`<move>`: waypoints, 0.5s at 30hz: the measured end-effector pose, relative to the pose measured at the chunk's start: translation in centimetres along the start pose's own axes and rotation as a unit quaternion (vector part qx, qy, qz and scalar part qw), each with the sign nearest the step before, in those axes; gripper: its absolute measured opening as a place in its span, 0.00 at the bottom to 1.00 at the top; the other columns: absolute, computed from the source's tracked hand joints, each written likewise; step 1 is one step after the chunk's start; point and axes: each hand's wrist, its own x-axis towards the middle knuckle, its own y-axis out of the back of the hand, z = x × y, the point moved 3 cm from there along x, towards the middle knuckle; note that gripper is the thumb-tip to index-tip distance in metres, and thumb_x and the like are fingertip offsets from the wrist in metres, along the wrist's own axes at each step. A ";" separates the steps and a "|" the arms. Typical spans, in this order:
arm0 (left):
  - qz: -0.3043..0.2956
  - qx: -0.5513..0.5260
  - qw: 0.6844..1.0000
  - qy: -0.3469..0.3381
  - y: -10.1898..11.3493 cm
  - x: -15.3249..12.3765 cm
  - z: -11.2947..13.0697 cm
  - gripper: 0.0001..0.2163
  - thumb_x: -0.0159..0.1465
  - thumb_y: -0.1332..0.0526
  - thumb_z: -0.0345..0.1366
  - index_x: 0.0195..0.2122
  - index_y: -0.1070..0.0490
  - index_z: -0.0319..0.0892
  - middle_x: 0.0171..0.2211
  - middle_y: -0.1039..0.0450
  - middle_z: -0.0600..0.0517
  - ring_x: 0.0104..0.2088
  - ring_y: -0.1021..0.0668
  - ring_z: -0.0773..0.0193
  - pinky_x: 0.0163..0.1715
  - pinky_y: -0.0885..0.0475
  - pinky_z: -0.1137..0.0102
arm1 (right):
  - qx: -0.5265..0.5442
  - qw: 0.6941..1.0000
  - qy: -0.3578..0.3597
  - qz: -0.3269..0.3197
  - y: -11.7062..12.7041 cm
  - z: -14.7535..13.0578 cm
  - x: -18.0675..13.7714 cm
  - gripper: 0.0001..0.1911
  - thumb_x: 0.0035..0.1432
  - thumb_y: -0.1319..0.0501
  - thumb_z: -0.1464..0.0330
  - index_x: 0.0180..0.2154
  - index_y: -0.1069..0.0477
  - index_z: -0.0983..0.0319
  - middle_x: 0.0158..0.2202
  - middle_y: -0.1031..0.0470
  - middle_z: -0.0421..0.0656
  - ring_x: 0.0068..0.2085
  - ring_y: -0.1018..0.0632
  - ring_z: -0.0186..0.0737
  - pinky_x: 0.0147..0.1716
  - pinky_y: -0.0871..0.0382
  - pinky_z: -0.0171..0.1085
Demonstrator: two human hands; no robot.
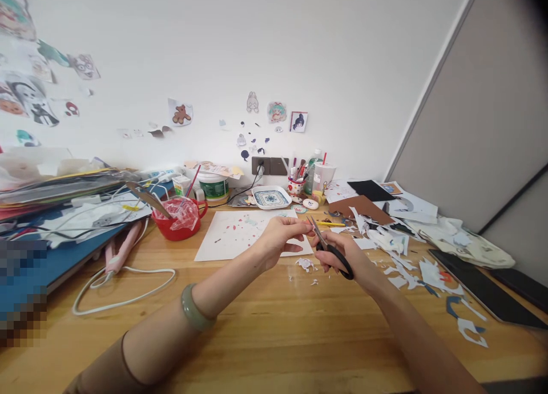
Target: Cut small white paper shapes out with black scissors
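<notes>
My right hand (pixel 346 254) grips a pair of scissors (pixel 340 261) with black handles, its blades pointing up and to the left. Close to the blade tips, my left hand (pixel 278 240) pinches thumb and forefinger together; whatever is between them is too small to make out. Under both hands, a small cut-out paper scrap (pixel 305 264) and tiny snippets lie on the wooden table (pixel 274 325). Behind my left hand is a white sheet (pixel 231 234) with small coloured spots and pieces on it.
Paper offcuts (pixel 400 268) litter the right side, beside a dark flat board (pixel 479 285). A red mug (pixel 177 225) and a pink corded appliance (pixel 122 248) are at left. Toward the wall stand a patterned tray (pixel 271 197), a pen cup (pixel 296 186) and a drink cup (pixel 324 177).
</notes>
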 end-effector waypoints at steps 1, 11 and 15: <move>-0.004 -0.002 1.000 0.001 0.0 0.0 0.0 0.12 0.44 0.37 0.42 0.25 0.28 0.39 0.30 0.30 0.50 0.26 0.35 0.72 0.23 0.39 0.76 | -0.001 1.000 0.000 -0.001 0.0 0.0 0.0 0.08 0.49 0.42 0.64 0.31 0.38 0.61 0.21 0.39 0.35 0.22 0.34 0.31 0.23 0.39 0.32; -0.019 0.000 1.000 0.019 -0.1 0.0 -0.2 0.12 0.44 0.36 0.41 0.26 0.28 0.39 0.27 0.31 0.50 0.28 0.34 0.70 0.23 0.38 0.76 | 0.018 1.000 0.000 0.005 -0.1 -0.5 0.0 0.09 0.47 0.41 0.64 0.30 0.37 0.61 0.23 0.39 0.37 0.22 0.35 0.31 0.23 0.38 0.32; -0.015 -0.006 1.000 0.016 -0.1 0.0 -0.1 0.12 0.44 0.36 0.41 0.26 0.28 0.38 0.28 0.31 0.49 0.28 0.34 0.70 0.24 0.38 0.76 | 0.019 1.000 0.005 0.008 -0.1 -0.1 0.0 0.10 0.48 0.41 0.63 0.31 0.37 0.61 0.24 0.38 0.37 0.22 0.35 0.30 0.23 0.37 0.33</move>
